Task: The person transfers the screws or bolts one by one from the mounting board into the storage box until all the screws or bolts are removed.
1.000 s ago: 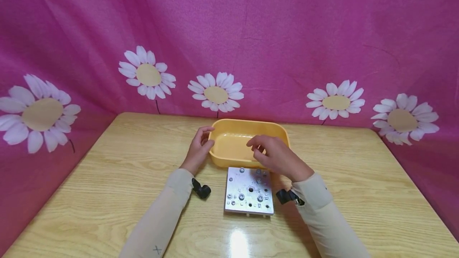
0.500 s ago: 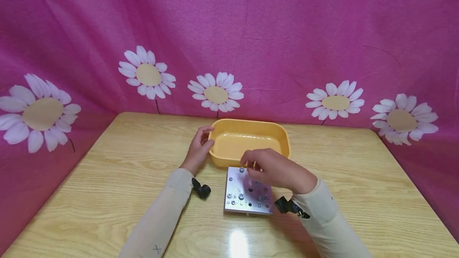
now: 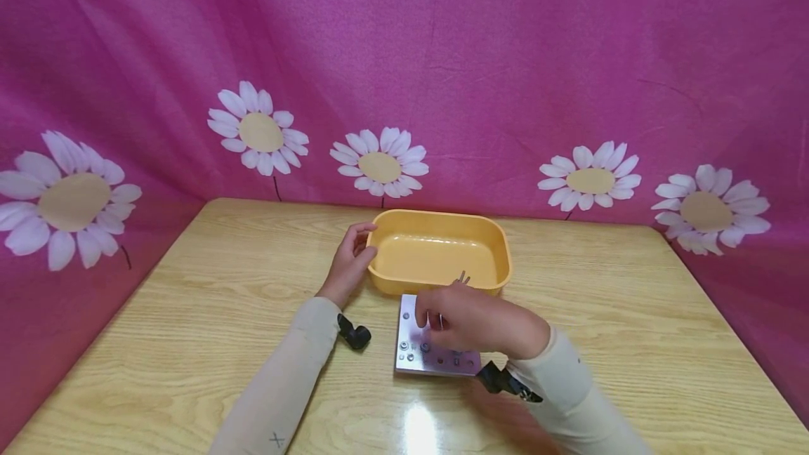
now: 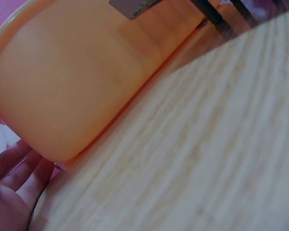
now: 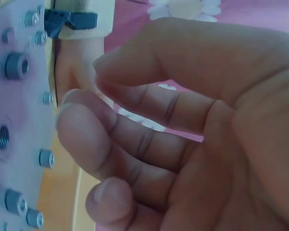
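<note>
The flat silver metal plate lies on the surface just in front of the yellow bin, studded with socket screws; 1 threaded hole shows. Small thin shapes, too unclear to name, appear at the bin's near side. The right hand hovers over the plate, fingers loosely curled, no grip visible. The left hand rests against the bin's left end, relaxed.
</note>
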### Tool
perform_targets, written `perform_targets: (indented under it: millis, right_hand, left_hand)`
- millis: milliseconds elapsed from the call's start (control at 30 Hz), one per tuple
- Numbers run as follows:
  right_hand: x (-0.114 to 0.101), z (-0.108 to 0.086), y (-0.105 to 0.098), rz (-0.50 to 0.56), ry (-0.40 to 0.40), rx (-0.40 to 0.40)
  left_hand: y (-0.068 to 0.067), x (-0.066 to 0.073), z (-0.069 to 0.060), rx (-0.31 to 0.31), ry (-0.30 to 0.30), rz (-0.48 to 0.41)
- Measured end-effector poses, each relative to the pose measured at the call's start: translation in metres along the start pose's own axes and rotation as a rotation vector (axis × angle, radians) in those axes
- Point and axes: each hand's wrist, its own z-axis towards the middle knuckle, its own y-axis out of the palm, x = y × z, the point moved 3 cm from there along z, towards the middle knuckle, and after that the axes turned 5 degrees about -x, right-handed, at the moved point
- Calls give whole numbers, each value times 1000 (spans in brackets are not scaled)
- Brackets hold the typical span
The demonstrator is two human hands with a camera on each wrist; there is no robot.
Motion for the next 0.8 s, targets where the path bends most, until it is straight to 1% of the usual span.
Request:
perform_targets:
  millis: [133,300,367,800]
  right_hand:
    - [-4,2,5,-23,9,-27]
    - [-7,5,11,1,52,-81]
    - [-8,7,13,-11,56,-89]
    - [-10,13,24,-60,111,-94]
  left_hand:
    - [0,0,1,2,-2,-1]
    - [0,0,1,1,-2,-5]
    - [0,1,1,-2,-1,-10]
    - [0,0,1,-4,3,-19]
